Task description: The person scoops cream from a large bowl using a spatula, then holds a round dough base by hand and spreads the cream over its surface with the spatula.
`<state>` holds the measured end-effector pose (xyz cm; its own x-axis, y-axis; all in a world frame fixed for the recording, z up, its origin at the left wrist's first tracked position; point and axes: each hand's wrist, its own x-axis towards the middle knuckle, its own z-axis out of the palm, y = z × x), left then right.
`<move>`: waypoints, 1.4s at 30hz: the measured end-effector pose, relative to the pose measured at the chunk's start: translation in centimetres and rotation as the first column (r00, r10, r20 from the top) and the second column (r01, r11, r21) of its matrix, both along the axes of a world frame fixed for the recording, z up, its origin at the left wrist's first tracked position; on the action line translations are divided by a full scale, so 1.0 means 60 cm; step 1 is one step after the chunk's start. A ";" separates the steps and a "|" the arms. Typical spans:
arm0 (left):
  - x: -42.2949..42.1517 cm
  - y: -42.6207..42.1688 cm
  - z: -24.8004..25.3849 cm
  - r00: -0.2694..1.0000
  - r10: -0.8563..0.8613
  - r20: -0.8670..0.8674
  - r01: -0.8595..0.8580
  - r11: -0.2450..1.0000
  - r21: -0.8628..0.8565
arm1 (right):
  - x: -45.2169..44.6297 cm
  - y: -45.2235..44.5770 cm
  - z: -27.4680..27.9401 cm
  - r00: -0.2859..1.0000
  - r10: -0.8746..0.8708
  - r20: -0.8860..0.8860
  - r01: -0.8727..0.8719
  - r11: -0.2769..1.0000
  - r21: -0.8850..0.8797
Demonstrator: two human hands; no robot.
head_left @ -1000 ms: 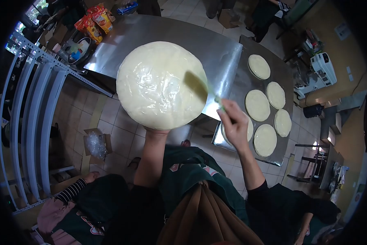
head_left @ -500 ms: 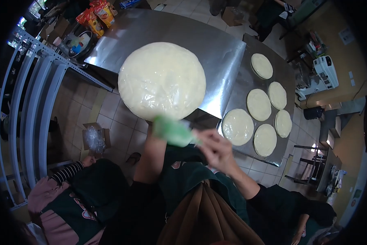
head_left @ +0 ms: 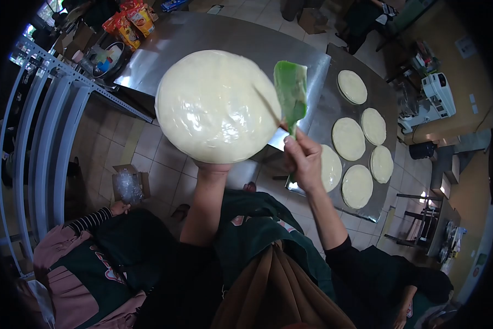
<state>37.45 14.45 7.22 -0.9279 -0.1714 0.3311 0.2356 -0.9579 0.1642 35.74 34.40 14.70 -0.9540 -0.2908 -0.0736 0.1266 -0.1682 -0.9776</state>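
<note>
A large round disc coated in glossy pale cream is held up in front of me. My left hand carries it from below; the palm and fingers are hidden beneath it. In my right hand, closed round the handle, is a green spatula with its blade pointing up. Pale cream smears one side of the blade. The spatula is beside the disc's right edge, and its dark shadow falls across the cream.
Several smaller pale discs, one a cream-topped disc, lie on a dark metal surface at right. A steel table stands ahead. Grey metal shelving is at left. A person sits lower left, another person lower right.
My right hand has raised the spatula from the disc's lower edge to its right side, blade now upright. The disc has tilted slightly and its surface looks smoother.
</note>
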 end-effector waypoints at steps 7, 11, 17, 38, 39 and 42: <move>-0.019 0.012 -0.038 0.998 0.034 0.060 -0.033 0.999 -0.026 | 0.083 0.015 -0.080 0.882 0.043 -0.469 0.129 0.936 0.328; -0.010 0.007 -0.041 0.998 0.009 0.065 -0.008 1.000 -0.014 | 0.122 -0.030 -0.052 0.880 0.162 -0.447 -0.079 0.977 0.198; -0.004 0.001 -0.028 0.999 -0.041 0.035 0.040 0.999 0.024 | 0.016 0.005 -0.003 0.999 -0.052 0.015 0.049 0.987 0.150; -0.015 -0.018 -0.097 0.958 0.214 0.190 -0.176 0.964 -0.199 | 0.090 -0.023 -0.049 0.966 0.053 -0.253 -0.022 0.992 0.123; -0.013 -0.027 -0.102 0.928 0.333 0.167 -0.268 0.908 -0.322 | 0.067 -0.015 -0.032 0.996 0.062 0.069 -0.066 0.996 0.055; -0.005 -0.008 -0.002 0.995 0.052 0.081 -0.041 0.992 -0.122 | -0.006 -0.007 -0.006 0.999 -0.032 -0.027 0.031 0.999 -0.019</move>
<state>37.13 13.98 7.07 -0.9452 -0.1788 0.2733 0.2600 -0.9184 0.2982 35.37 33.99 14.34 -0.9643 -0.2615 -0.0425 0.0944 -0.1895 -0.9773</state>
